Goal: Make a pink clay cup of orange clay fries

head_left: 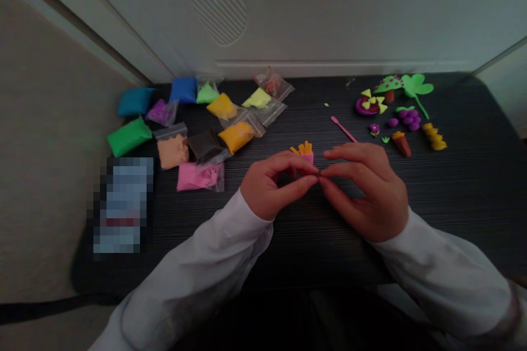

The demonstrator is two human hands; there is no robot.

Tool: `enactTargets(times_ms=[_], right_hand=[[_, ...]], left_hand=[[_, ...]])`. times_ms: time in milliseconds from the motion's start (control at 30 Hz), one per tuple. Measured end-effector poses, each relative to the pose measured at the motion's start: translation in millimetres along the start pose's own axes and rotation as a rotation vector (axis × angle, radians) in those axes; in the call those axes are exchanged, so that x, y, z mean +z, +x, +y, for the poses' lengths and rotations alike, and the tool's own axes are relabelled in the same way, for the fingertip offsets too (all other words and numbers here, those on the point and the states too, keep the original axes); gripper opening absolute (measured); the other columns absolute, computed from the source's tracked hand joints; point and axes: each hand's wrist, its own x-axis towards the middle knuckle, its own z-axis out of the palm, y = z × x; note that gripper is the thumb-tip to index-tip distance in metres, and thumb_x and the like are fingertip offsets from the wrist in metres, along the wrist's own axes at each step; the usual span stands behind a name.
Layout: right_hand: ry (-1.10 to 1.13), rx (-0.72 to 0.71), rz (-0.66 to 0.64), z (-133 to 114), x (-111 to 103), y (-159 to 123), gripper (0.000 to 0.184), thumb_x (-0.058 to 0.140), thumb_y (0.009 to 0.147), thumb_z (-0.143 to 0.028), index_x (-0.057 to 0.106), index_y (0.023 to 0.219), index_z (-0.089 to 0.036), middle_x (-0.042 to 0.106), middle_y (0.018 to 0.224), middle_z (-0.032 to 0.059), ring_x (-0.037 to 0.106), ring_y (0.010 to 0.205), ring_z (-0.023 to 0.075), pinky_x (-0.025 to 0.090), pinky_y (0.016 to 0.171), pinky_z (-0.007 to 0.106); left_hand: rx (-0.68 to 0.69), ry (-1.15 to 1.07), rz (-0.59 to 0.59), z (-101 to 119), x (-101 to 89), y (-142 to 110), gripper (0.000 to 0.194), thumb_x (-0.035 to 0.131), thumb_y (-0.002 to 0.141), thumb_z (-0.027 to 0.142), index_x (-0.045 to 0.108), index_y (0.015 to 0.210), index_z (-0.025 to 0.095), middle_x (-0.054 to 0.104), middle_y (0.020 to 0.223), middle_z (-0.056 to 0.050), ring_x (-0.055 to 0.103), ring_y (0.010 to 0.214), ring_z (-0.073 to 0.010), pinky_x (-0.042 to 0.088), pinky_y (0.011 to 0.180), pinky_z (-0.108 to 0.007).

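Note:
My left hand (278,182) and my right hand (364,189) meet fingertip to fingertip over the dark table (296,236). Each pinches with thumb and forefingers, and whatever lies between the tips is too small to make out. Just behind my left fingers stands a pink clay cup of yellow fries (305,149), its lower part hidden by the hand. A pink modelling tool (343,129) lies beyond my right hand, its near end hidden by the fingers.
Several bags of coloured clay (236,136) cover the left and back of the table. Small finished clay pieces, such as purple grapes (409,118) and a green clover (416,86), stand at the back right. A blurred-out phone (123,203) lies at the left edge. A white panel (329,22) rises behind.

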Motion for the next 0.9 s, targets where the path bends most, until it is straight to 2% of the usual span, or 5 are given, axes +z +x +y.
enactTargets(times_ms=[433,600,733,900], right_hand=[[0.004,0.008,-0.011,-1.8,-1.3,0.5,0.015,0.061,0.069,-0.015,0.059,0.083,-0.020,0.064,0.093,0.0055,0.057,0.089,0.0200,0.045,0.077,0.040],[0.083,0.083,-0.051,-3.5,-2.3,1.1,0.014,0.059,0.071,-0.016,0.059,0.084,-0.021,0.063,0.096,0.0054,0.057,0.091,0.0198,0.046,0.078,0.040],[0.160,0.170,-0.075,-3.6,-2.6,1.6,0.013,0.058,0.071,-0.017,0.060,0.084,-0.020,0.063,0.096,0.0057,0.058,0.091,0.0194,0.047,0.079,0.039],[0.159,0.181,-0.067,-2.6,-2.4,2.2,0.012,0.058,0.072,-0.018,0.061,0.083,-0.020,0.063,0.094,0.0057,0.059,0.090,0.0198,0.047,0.078,0.039]], left_hand=[[-0.121,-0.141,-0.003,1.1,2.3,1.0,0.010,0.064,0.068,0.019,0.064,0.078,0.016,0.064,0.079,-0.004,0.059,0.078,-0.0144,0.047,0.071,-0.028],[-0.051,-0.114,0.033,0.6,0.1,0.4,0.022,0.062,0.070,0.015,0.062,0.091,0.020,0.063,0.082,-0.002,0.058,0.075,-0.0115,0.047,0.066,-0.024],[0.016,-0.001,0.026,2.7,-1.4,1.7,0.016,0.063,0.068,0.016,0.064,0.084,0.018,0.063,0.081,-0.004,0.058,0.077,-0.0130,0.046,0.068,-0.025],[0.042,0.044,0.028,2.2,-1.8,1.5,0.017,0.064,0.067,0.016,0.063,0.084,0.018,0.063,0.082,-0.004,0.057,0.074,-0.0124,0.045,0.065,-0.025]])
